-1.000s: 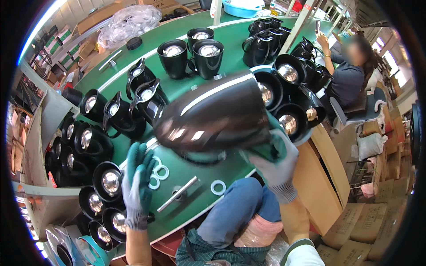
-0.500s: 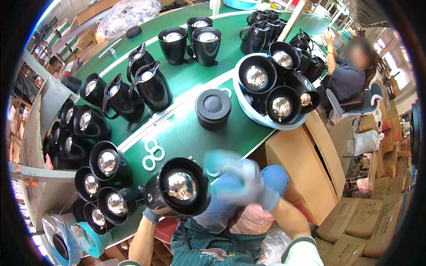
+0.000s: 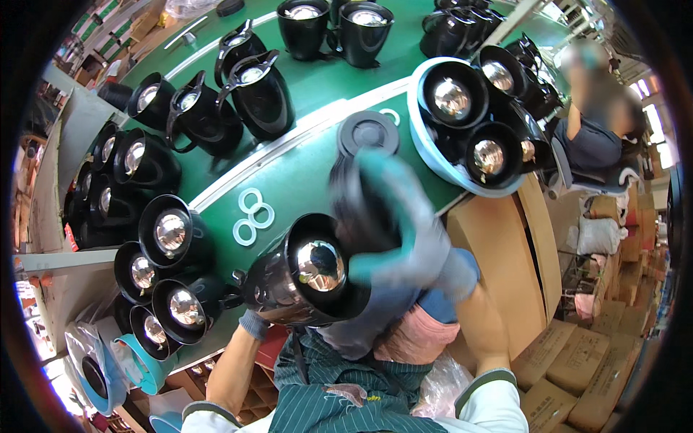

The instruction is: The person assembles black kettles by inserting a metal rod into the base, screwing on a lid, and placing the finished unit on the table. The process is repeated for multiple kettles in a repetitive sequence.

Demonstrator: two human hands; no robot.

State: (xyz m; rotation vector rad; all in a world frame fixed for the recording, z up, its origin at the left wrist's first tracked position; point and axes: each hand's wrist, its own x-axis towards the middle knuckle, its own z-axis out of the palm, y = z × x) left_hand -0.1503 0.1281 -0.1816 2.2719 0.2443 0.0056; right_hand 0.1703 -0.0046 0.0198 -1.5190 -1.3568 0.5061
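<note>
A black jug (image 3: 278, 285) with a shiny silvery inside (image 3: 320, 265) is tilted over my lap, its mouth facing up and right. My left hand (image 3: 254, 324) holds it from below; the jug hides the fingers and only the grey glove cuff shows. My right hand (image 3: 419, 245), in a grey and teal glove, is curled round a black round part (image 3: 364, 209) just above the jug's mouth. Motion smears this part, so its exact shape is unclear. Right behind it stands a stack of black discs (image 3: 368, 133). Three white rings (image 3: 254, 215) lie on the green table left of the stack.
More black jugs (image 3: 173, 231) crowd the table's left side and stand further back (image 3: 303, 29). A light blue basin (image 3: 426, 155) of jugs sits at right. Cardboard boxes (image 3: 498, 252) stand beside my right arm. Another person (image 3: 588, 144) sits at the far right.
My right hand has moved up and right, and now has the black round part in it. The jug has risen slightly and shifted right with my left hand. The whole view has shifted.
</note>
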